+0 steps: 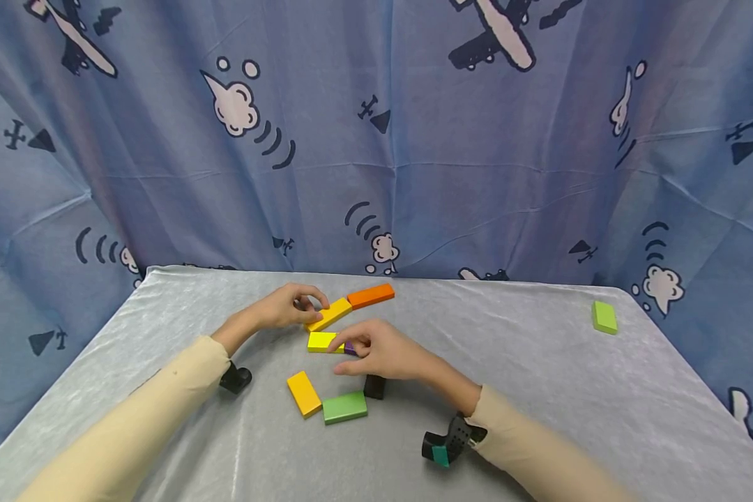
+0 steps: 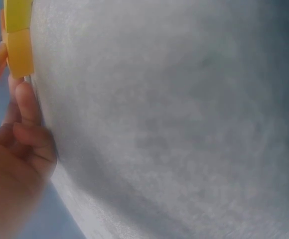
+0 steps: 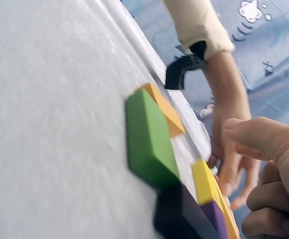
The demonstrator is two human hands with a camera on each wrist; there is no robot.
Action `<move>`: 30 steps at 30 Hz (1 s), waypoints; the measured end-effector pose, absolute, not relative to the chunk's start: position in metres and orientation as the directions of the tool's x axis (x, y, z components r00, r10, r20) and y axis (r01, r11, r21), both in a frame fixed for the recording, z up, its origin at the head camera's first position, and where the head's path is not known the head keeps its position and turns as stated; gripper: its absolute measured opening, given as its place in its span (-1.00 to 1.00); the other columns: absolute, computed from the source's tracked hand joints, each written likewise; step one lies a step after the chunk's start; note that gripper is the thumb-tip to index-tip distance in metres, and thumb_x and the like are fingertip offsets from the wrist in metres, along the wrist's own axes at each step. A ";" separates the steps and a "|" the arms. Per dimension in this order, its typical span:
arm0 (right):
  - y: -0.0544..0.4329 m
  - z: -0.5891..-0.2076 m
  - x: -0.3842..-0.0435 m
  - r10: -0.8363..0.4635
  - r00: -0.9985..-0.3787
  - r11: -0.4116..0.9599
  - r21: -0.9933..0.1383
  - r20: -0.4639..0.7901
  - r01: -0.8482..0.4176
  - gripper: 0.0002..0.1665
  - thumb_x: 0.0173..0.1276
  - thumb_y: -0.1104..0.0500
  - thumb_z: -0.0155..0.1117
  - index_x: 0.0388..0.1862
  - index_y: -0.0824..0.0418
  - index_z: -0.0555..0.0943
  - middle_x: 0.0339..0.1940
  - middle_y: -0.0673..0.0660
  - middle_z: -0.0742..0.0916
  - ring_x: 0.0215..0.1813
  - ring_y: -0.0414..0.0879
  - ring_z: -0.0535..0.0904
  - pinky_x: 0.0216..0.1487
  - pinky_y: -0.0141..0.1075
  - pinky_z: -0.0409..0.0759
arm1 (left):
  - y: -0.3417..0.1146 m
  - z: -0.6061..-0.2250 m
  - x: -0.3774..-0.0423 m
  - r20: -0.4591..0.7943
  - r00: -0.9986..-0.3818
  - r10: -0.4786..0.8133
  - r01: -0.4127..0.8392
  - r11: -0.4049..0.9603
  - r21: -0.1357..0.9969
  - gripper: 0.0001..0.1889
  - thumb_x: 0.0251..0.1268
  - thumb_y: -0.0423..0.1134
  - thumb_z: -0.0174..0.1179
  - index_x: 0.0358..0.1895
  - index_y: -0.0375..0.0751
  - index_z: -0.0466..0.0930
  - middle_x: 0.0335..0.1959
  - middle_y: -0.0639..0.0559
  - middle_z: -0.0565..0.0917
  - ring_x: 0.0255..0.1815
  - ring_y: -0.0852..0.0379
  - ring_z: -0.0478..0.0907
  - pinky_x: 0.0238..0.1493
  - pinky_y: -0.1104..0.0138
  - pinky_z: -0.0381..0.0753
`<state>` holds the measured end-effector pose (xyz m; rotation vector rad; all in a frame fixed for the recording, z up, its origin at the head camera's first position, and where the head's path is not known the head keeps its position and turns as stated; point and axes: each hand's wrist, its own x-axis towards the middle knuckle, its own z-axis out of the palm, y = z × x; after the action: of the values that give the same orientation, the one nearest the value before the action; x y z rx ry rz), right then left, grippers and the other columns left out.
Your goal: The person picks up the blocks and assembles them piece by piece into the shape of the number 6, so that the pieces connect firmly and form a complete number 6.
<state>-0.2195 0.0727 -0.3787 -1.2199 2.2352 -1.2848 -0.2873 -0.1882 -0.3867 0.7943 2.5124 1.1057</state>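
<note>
My left hand [image 1: 285,307] pinches the near end of an amber block [image 1: 332,314] between thumb and finger. The block's far end meets an orange block [image 1: 371,296]. In the left wrist view, fingers flank the amber block [image 2: 21,55]. My right hand [image 1: 383,352] hovers over a bright yellow block [image 1: 321,341] and a purple block [image 1: 350,348], partly hiding the purple one. Its index finger and thumb stand apart with nothing between them; the other fingers curl in, as the right wrist view shows.
Nearer me, a second amber block [image 1: 304,394], a green block [image 1: 345,408] and a black block [image 1: 374,388] form a bent row on the grey cloth [image 1: 270,446]. Far off at the right lies a light green block [image 1: 604,317]. A blue patterned curtain [image 1: 326,139] hangs behind the table.
</note>
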 end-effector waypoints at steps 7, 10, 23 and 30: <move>0.111 -0.375 -0.223 -0.706 -0.691 0.304 -0.815 0.155 -0.493 -0.71 0.33 0.14 0.50 -0.01 0.21 0.77 -0.68 -0.09 0.23 -0.61 -0.20 0.13 -0.50 -0.35 0.19 | -0.188 -0.385 -0.287 -0.058 -0.826 0.561 0.342 0.581 0.738 -0.78 0.44 -0.38 0.27 0.08 -0.23 0.67 -0.34 -0.02 0.68 -0.36 0.08 0.51 -0.31 0.27 0.46; 0.129 -0.375 -0.223 -0.672 -0.723 0.329 -0.810 0.160 -0.485 -0.72 0.32 0.14 0.51 -0.02 0.20 0.77 -0.67 -0.09 0.22 -0.59 -0.20 0.14 -0.47 -0.34 0.21 | -0.188 -0.384 -0.286 -0.060 -0.824 0.563 0.343 0.581 0.738 -0.78 0.44 -0.38 0.26 0.08 -0.22 0.67 -0.33 -0.02 0.68 -0.34 0.07 0.51 -0.30 0.25 0.45; 0.235 -0.372 -0.217 -0.496 -0.836 0.383 -0.804 0.237 -0.455 -0.74 0.36 0.21 0.46 -0.02 0.29 0.74 -0.65 -0.05 0.25 -0.62 -0.25 0.07 -0.64 -0.28 0.20 | -0.187 -0.383 -0.287 -0.057 -0.812 0.581 0.355 0.569 0.742 -0.77 0.44 -0.38 0.26 0.09 -0.26 0.66 -0.30 -0.03 0.68 -0.33 0.05 0.52 -0.32 0.25 0.47; 0.297 -0.373 -0.210 -0.392 -0.891 0.457 -0.792 0.230 -0.405 -0.70 0.41 0.24 0.40 0.07 0.33 0.70 -0.65 0.03 0.25 -0.63 -0.12 0.08 -0.60 -0.21 0.24 | -0.188 -0.386 -0.287 -0.042 -0.804 0.594 0.369 0.553 0.747 -0.76 0.44 -0.40 0.26 0.11 -0.30 0.64 -0.30 -0.04 0.68 -0.34 0.05 0.50 -0.33 0.24 0.46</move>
<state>-0.2095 0.2967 -0.3728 -0.7371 2.6934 -1.4699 -0.2872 -0.1880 -0.3856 0.7972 2.5012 1.1032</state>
